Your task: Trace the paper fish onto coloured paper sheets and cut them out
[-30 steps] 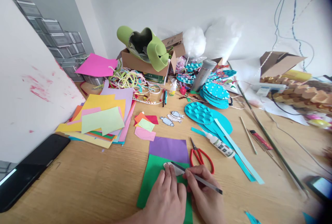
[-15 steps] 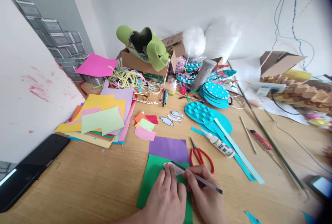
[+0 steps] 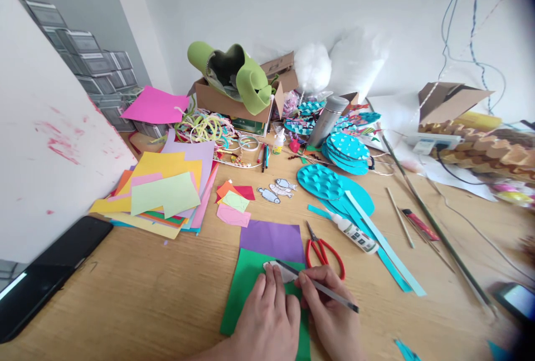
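My left hand lies with its fingers stretched out, pressing a small white paper cutout flat on a sheet of green paper. Much of the cutout is hidden under the fingertips. A slim pen is gripped in my right hand, its tip at the cutout's upper edge. Behind the green sheet, partly covered by it, is purple paper. Red-handled scissors lie just beyond my right hand.
Several fish cutouts lie farther back beside small coloured paper pieces. To the right are a glue bottle and blue paper strips. A stack of coloured paper and a black phone are on the left.
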Demonstrator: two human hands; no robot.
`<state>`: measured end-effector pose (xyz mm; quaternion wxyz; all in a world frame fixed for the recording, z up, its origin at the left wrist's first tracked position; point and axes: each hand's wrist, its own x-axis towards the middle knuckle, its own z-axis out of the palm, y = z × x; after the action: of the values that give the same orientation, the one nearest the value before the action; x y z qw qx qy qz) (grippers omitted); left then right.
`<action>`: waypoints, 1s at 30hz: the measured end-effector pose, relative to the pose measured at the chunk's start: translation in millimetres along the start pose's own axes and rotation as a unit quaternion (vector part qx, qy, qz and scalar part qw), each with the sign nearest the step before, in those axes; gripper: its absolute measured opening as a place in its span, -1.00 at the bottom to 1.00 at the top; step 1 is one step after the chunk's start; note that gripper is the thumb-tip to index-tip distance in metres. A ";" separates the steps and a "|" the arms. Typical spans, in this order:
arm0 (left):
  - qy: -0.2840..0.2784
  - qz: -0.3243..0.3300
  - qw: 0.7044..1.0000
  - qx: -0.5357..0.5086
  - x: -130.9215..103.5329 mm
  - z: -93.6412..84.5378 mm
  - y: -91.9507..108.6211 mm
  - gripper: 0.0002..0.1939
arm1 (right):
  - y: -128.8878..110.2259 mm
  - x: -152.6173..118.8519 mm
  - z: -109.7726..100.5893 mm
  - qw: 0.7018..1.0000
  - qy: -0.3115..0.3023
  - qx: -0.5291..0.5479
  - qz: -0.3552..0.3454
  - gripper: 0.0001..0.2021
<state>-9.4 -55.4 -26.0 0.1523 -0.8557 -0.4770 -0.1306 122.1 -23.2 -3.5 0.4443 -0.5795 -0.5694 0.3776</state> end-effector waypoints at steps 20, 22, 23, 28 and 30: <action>0.005 -0.003 1.000 -0.002 1.5 -2.9 -0.2 -0.85 | 0.2 -1.1 -0.6 1.000 -0.003 -0.007 0.002 -0.70; -0.006 0.002 1.000 -0.004 1.0 -1.9 -0.4 -0.83 | 0.2 -0.9 -0.7 1.000 -0.002 -0.009 -0.002 -0.70; -0.008 0.004 1.000 -0.005 0.9 -1.7 -0.4 -0.83 | 0.4 -0.7 -0.8 1.000 0.000 -0.011 -0.003 -0.70; 0.009 -0.005 1.000 -0.005 2.1 -3.1 0.2 -0.84 | 2.1 -0.1 -0.7 1.000 0.002 -0.012 0.003 -0.71; 0.020 -0.010 1.000 -0.006 2.4 -3.9 0.4 -0.85 | 2.6 0.1 -0.5 1.000 0.001 -0.008 0.002 -0.72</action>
<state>-8.1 -55.2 -21.7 0.1558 -0.8490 -0.4814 -0.1523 123.5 -23.0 -5.8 0.4397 -0.5844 -0.5709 0.3732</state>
